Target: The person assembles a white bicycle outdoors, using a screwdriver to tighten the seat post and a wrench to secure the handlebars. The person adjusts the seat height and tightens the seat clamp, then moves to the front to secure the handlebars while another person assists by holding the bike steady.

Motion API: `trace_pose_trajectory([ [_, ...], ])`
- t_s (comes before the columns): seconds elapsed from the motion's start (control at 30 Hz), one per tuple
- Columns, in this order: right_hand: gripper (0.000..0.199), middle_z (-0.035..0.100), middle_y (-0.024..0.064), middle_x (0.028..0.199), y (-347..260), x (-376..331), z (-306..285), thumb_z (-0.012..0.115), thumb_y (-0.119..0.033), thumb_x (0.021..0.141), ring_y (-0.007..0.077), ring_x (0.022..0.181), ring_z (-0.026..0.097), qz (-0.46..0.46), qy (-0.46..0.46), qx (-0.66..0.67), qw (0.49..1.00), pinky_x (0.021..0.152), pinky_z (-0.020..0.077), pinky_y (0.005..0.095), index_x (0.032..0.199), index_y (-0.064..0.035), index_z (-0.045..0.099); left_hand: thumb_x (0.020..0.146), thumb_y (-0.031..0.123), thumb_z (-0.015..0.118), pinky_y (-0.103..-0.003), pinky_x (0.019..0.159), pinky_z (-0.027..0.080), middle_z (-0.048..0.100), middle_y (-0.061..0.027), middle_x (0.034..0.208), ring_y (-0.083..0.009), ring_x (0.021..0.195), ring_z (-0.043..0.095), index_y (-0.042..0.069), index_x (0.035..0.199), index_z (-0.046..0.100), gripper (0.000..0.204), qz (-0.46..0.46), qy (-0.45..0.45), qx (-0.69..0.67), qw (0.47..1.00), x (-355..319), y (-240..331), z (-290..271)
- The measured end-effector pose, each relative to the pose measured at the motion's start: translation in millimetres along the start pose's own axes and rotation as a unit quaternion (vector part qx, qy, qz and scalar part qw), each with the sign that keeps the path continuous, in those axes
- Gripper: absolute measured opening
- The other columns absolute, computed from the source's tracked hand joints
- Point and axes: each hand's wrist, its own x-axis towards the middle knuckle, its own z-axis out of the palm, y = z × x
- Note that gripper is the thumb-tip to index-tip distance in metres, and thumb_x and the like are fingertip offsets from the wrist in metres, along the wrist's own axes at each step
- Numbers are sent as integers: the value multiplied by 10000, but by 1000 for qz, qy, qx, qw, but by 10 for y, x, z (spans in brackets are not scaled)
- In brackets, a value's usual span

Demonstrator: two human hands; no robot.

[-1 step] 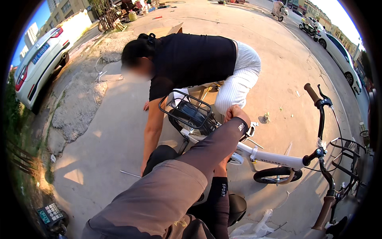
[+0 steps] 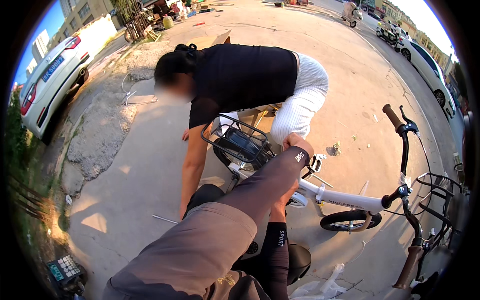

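Note:
A white bicycle (image 2: 357,201) with a black rear rack (image 2: 239,136) stretches across in front of me. My left arm reaches over its frame. My left hand (image 2: 296,141) is closed near the pedal (image 2: 317,163) and beside the other person's knee; what it grips is hidden. Below that forearm, my right hand (image 2: 283,204) is at the bike's white frame by the crank area, its fingers mostly covered. Across the rack bends a person in a black top (image 2: 245,75), one arm reaching down to the ground.
Brown-gripped handlebars (image 2: 411,260) and a black front basket (image 2: 440,192) stand at the right. A thin metal rod (image 2: 165,219) lies on the concrete. Clear plastic wrap (image 2: 327,282) is at the lower edge. A white car (image 2: 55,82) is parked at the left.
The view has shifted very slightly. My left forearm sits a little further left against the bike, and more of the pedal and of my right hand shows.

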Motion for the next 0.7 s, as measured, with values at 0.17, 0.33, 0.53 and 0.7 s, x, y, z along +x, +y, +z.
trace_pose_trajectory([
  [0.17,401,641,151,690,-365,198,-50,466,-286,1041,249,662,667,225,-58,-85,969,605,507,392,869,43,617,815,170,642,-367,632,559,744,-67,966,-237,805,729,152,1003,771,229,101,174,-196,960,89,-250,236],
  [0.33,450,563,104,511,-226,92,29,446,-292,1051,225,435,584,206,-31,-56,976,453,439,388,773,34,581,729,189,644,-430,568,506,719,-151,779,-275,683,694,52,828,754,202,254,177,-179,934,292,-362,424],
  [0.53,409,559,138,538,49,73,105,471,-267,1043,270,456,577,124,14,-116,985,478,431,420,774,25,570,883,404,682,-339,579,444,672,-95,774,-174,663,575,-53,874,718,459,305,118,-560,761,175,-412,557],
  [0.7,378,606,221,622,-98,169,2,479,-265,1028,410,594,623,125,-10,-176,976,560,461,490,811,26,583,919,464,677,-248,604,387,592,2,746,-80,682,473,25,879,689,440,405,44,-733,545,172,-275,664],
])
